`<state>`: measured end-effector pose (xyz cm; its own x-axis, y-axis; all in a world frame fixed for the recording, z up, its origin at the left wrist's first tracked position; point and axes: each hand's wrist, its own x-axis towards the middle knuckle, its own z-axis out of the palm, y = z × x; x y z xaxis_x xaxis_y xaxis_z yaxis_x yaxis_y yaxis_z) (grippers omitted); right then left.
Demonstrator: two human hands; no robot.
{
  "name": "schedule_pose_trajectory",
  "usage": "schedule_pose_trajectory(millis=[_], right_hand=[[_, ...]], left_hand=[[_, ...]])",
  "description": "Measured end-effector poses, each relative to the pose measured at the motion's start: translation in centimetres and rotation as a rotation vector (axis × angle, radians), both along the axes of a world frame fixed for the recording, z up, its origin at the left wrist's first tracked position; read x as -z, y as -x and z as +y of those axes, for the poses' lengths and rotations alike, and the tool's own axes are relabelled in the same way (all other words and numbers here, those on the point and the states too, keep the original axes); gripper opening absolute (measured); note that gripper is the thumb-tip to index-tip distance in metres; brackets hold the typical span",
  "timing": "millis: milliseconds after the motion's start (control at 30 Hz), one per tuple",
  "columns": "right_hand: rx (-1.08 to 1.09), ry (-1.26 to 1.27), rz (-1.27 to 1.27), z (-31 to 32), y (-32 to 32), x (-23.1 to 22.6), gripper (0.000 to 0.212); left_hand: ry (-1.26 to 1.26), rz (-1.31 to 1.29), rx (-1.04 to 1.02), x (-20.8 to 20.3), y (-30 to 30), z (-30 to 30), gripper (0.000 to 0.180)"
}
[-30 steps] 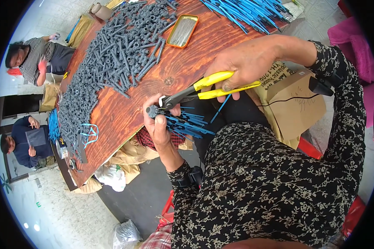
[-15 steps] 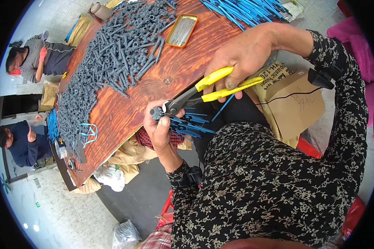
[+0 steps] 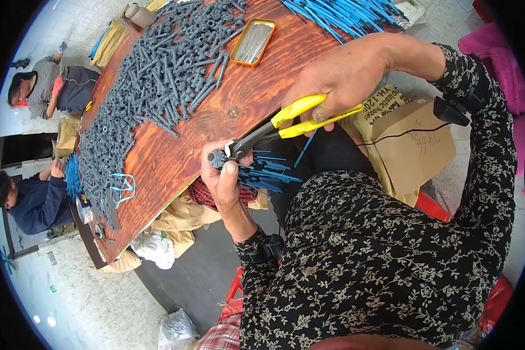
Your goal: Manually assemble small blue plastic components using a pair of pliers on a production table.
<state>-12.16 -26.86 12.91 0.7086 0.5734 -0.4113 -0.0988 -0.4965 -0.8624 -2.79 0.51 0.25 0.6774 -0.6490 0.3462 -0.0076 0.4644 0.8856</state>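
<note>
My right hand (image 3: pixel 347 81) is closed round the yellow handles of a pair of pliers (image 3: pixel 297 125), with the fingers wrapped under the lower grip. The jaws meet a dark grey plastic fitting (image 3: pixel 217 158) pinched in my left hand (image 3: pixel 223 181). What exactly lies between the jaws is too small to tell. Just behind my left thumb, thin blue rods (image 3: pixel 269 174) fan out over my dark lap; whether the left fingers hold them too cannot be made out. One longer blue rod (image 3: pixel 304 150) sticks out below the pliers.
Grey fittings (image 3: pixel 157 81) lie heaped across the wooden table (image 3: pixel 239 99). A shallow tin (image 3: pixel 254 42) of thin pins and a pile of blue rods (image 3: pixel 332 14) are at the far side. A cardboard box (image 3: pixel 417 149) stands right. Two other people (image 3: pixel 38 201) work at the left.
The plier handles are squeezed slightly closer together and have shifted a little left. My left hand stays nearly in place. Both people at the left have moved their arms.
</note>
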Motion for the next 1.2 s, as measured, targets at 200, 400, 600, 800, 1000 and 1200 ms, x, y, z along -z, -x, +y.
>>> schedule_pose_trajectory(millis=[200, 400, 600, 800, 1000, 1200], right_hand=[[0.061, -0.002, 0.062, -0.2, 0.2, -0.4, 0.032], [0.038, -0.023, 0.036, -0.3, 0.3, -0.2, 0.031], [-0.020, 0.193, -0.196, 0.2, 0.3, -0.4, 0.031], [0.073, 0.137, -0.119, 0.7, 1.1, 0.2, 0.031], [0.131, 0.075, -0.298, 1.9, 1.8, 2.9, 0.038], [0.238, 0.000, -0.411, 3.5, 2.3, 6.1, 0.044]], left_hand=[[-0.013, -0.024, -0.031, -0.2, 0.3, -0.3, 0.041], [-0.010, -0.009, -0.029, -0.1, 0.3, -0.4, 0.042], [-0.020, -0.033, -0.053, -0.1, 0.0, -0.5, 0.043], [-0.024, -0.054, -0.100, -0.6, 0.3, -1.3, 0.071], [-0.016, -0.034, -0.146, 0.5, 0.0, -0.7, 0.090], [0.022, -0.003, -0.198, 0.4, -0.7, -0.6, 0.089]])
